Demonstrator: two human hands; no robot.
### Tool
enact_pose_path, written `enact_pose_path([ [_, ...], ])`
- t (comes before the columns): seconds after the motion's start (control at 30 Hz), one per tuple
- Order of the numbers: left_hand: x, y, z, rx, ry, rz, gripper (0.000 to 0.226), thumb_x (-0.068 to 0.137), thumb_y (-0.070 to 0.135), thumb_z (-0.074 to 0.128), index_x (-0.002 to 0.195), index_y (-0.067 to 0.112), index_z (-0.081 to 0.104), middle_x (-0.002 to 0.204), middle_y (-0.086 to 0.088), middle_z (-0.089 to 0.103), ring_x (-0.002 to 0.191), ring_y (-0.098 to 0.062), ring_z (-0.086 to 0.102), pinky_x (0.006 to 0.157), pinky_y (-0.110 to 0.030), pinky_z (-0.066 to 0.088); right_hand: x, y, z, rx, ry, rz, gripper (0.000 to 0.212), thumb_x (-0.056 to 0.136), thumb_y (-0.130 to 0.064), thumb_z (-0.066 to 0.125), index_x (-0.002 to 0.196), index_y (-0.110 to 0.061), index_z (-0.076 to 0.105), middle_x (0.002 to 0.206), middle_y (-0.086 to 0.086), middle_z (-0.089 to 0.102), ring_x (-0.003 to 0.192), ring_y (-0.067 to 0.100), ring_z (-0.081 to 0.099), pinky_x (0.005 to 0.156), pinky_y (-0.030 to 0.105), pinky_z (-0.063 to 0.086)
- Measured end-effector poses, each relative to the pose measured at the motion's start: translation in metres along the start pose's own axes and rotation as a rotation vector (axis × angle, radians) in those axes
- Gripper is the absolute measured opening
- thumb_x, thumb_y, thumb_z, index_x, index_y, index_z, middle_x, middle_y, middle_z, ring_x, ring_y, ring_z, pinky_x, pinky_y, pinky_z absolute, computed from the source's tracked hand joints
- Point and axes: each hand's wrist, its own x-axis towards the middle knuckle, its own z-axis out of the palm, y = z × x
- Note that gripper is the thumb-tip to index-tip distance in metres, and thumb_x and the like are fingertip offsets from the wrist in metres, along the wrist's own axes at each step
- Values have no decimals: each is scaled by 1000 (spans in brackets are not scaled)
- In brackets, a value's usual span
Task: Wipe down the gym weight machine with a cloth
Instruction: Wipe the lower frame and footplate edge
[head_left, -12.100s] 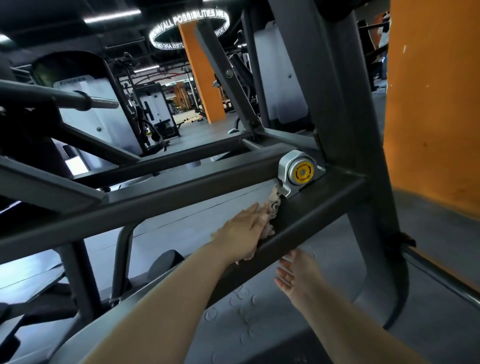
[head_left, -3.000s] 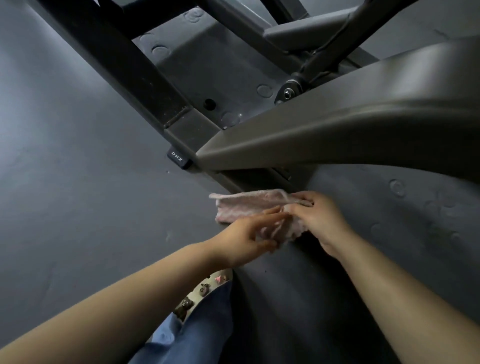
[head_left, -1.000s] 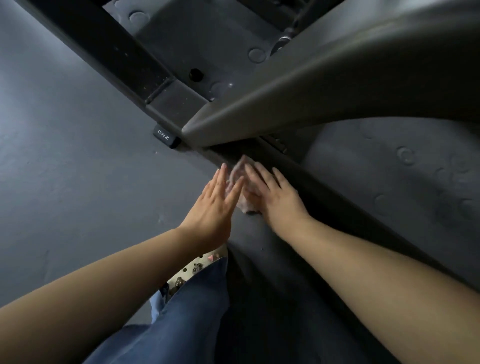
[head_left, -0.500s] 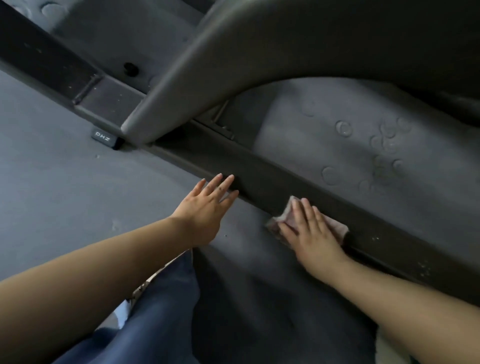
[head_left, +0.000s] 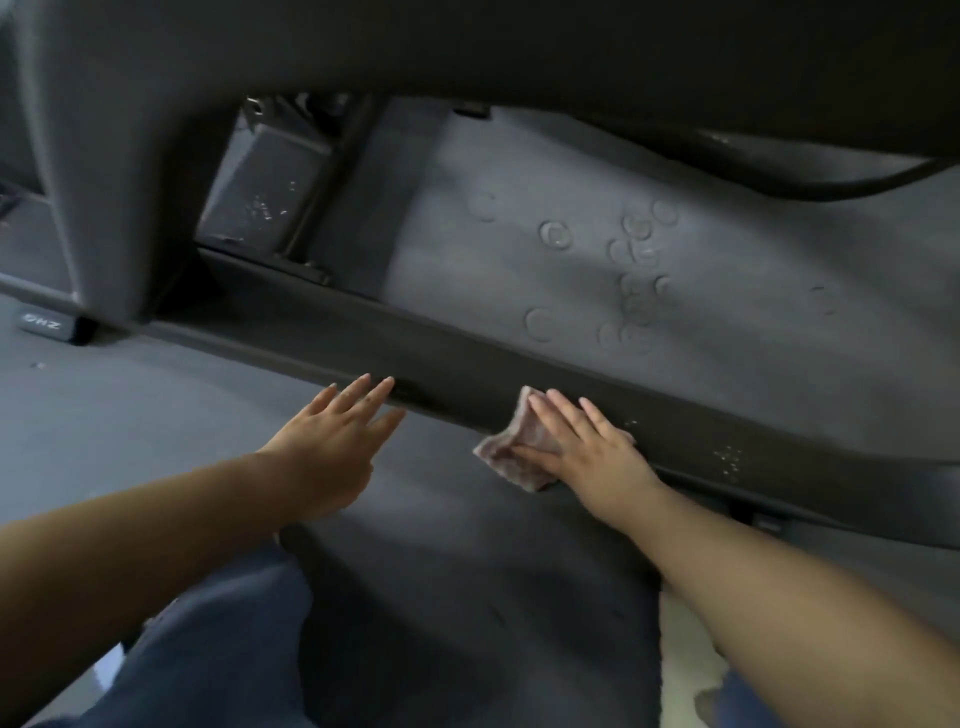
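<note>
**Cloth flat on the base rail, my left hand spread beside it**

My right hand (head_left: 582, 447) lies palm-down with straight fingers on the small, pale pink, crumpled cloth (head_left: 511, 454), pressing it against the low, dark grey metal base rail of the weight machine (head_left: 311, 332). The cloth is folded into a rough wedge: one corner pokes up past my index finger, and a wider flap spills off the near edge of the rail, beside my thumb. Most of it is hidden under my palm. Just beyond my fingertips the rail shows a few pale specks, and more of them sit further along to the right.

My left hand (head_left: 332, 441) holds nothing. Its fingers are straight and slightly spread, their tips at the near edge of the same rail, well to the left of the cloth. I cannot tell whether they touch the metal or hang just above it.

Beyond both hands, a broad, curved grey frame member (head_left: 104, 156) rises from the rail, with a small black foot cap with pale lettering (head_left: 44, 325) at far left. The dark grey rubber floor (head_left: 571, 260) behind the rail carries round pressed marks.

Half a second ago my hands lay the same way, flat on the cloth and spread empty. A second ago both hands met over the bunched cloth near the frame's foot.
</note>
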Motion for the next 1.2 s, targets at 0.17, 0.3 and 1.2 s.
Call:
enact_pose_path([
  [0.17, 5, 35, -25, 158, -51, 213, 67, 101, 30, 34, 150, 23, -11, 156, -6, -24, 145, -24, -16, 116, -36, -6, -96, 53, 54, 48, -120, 83, 86, 41, -10, 88, 120, -37, 63, 157, 14, 16, 122, 43, 50, 91, 59, 43],
  [0.3, 8, 59, -51, 272, -126, 365, 67, 100, 27, 35, 150, 27, -10, 155, -3, -25, 144, -22, -19, 113, -34, -9, -128, 86, 45, 9, -312, 73, 83, 49, -18, 91, 122, -44, 61, 153, 16, 15, 123, 47, 49, 96, 60, 39],
  [1.2, 91, 244, -56, 82, -141, 210, 74, 97, 25, 44, 152, 22, -5, 158, -6, -18, 146, -25, -7, 119, -37, 6, -133, 32, 89, 629, -24, 674, 70, 83, -58, 43, 140, -19, 38, 143, 13, 47, 128, 46, 43, 102, 49, 23],
])
